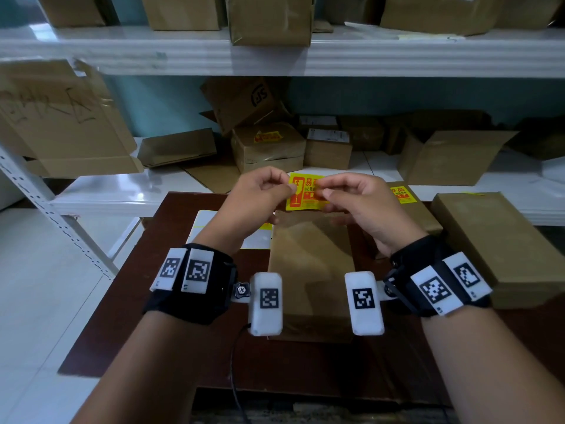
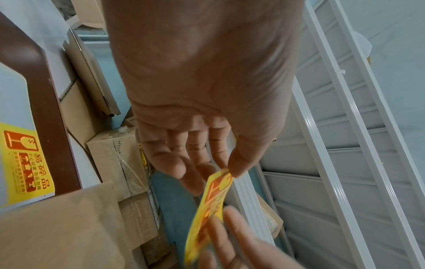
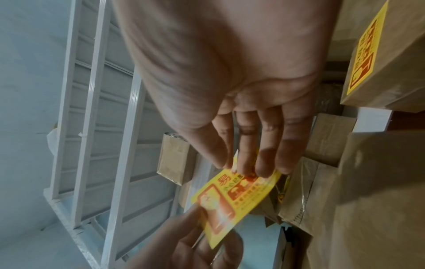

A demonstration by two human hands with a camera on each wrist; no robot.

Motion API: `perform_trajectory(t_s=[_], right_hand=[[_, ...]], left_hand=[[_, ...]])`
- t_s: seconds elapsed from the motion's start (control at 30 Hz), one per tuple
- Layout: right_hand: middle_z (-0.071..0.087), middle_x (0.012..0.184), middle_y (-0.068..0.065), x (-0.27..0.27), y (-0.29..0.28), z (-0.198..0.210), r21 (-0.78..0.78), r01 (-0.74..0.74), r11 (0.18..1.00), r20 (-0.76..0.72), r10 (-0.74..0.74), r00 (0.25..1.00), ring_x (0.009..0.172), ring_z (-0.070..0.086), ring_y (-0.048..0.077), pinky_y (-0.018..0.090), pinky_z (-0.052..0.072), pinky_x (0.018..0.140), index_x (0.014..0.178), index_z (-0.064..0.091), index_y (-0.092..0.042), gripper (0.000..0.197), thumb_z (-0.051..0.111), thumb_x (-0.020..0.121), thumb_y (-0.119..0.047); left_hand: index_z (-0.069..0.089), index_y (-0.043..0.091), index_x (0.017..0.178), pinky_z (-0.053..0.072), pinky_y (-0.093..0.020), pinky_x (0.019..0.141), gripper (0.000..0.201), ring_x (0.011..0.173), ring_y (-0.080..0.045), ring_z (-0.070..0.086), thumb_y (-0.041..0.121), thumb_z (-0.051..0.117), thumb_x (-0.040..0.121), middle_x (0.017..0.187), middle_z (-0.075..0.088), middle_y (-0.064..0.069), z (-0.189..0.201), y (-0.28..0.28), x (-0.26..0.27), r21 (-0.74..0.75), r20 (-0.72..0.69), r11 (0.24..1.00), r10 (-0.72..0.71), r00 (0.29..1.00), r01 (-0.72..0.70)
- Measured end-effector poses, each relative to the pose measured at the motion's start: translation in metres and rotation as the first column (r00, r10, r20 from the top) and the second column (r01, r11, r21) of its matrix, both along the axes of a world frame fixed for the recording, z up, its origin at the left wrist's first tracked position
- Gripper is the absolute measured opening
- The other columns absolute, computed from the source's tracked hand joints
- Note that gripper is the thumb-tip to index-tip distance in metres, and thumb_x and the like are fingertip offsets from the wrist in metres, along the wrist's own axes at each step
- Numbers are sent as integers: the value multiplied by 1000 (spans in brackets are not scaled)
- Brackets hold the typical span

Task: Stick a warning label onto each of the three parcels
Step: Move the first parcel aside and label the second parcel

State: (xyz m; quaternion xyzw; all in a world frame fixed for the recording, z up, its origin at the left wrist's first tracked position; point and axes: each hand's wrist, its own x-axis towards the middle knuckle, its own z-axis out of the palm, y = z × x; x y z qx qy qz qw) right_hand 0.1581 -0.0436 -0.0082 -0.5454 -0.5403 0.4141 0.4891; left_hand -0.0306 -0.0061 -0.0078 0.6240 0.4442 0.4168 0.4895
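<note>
On the brown table [image 1: 189, 301], w/ one parcel [image 1: 406, 203] at right already labelled, a bare kraft parcel [image 1: 310, 270] is judged next: yellow fragile label [image 1: 301, 194] is pinched above it btwn left hand [image 1: 260, 194] & right hand [image 1: 354, 200], to be lowered flat & pressed.

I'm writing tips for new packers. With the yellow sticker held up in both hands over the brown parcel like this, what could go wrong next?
1. The warning label is pinched at both ends by the left hand and right hand and already bends in the right wrist view; it might fold onto itself.
2. Lowered unevenly onto the parcel, it may land crooked or wrinkled.
</note>
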Motion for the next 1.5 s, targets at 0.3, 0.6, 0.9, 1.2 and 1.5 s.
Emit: perform_trajectory(t_s=[0.3, 0.6, 0.9, 1.2, 1.5], right_hand=[[73, 96, 7, 13, 8, -10, -57, 91, 994, -22, -92, 995, 76, 65, 14, 30, 56, 63, 109, 68, -8, 25, 75, 88, -20], [62, 79, 5, 15, 8, -8, -68, 81, 994, -39, -83, 996, 66, 57, 10, 25, 55, 58, 106, 68, 1, 22, 71, 91, -15], [60, 80, 5, 17, 6, -7, -62, 79, 995, -3, -79, 997, 65, 53, 10, 23, 52, 55, 101, 70, -3, 20, 74, 89, -17], [63, 78, 3, 24, 8, -8, -109, 89, 990, -26, -92, 995, 60, 52, 7, 20, 50, 52, 100, 73, -5, 19, 75, 87, -18], [70, 74, -1, 28, 11, -14, -137, 104, 985, -5, -106, 994, 54, 52, 5, 23, 50, 53, 95, 75, -13, 14, 80, 83, -19]], left_hand=[[60, 20, 80, 46, -25, 52, 17, 72, -16, 58, 15, 61, 96, 81, 66, -3, -2, 4, -8, -36, 102, 999, -27, 994, 31], [62, 18, 83, 45, -24, 52, 12, 64, -11, 62, 17, 64, 95, 78, 69, -3, -4, 5, -9, -60, 89, 998, -20, 996, 25], [66, 22, 79, 44, -22, 51, 13, 65, -9, 64, 20, 70, 91, 71, 68, 4, -7, 9, -11, -42, 31, 998, 52, 998, -50], [71, 19, 82, 41, -21, 49, 6, 57, -6, 53, 17, 75, 86, 69, 67, 5, -13, 13, -13, -38, -39, 996, 76, 996, -77], [69, 18, 86, 39, -22, 50, 6, 54, -8, 44, 15, 75, 86, 64, 65, 9, -17, 16, -13, -81, -32, 994, 67, 997, -69]])
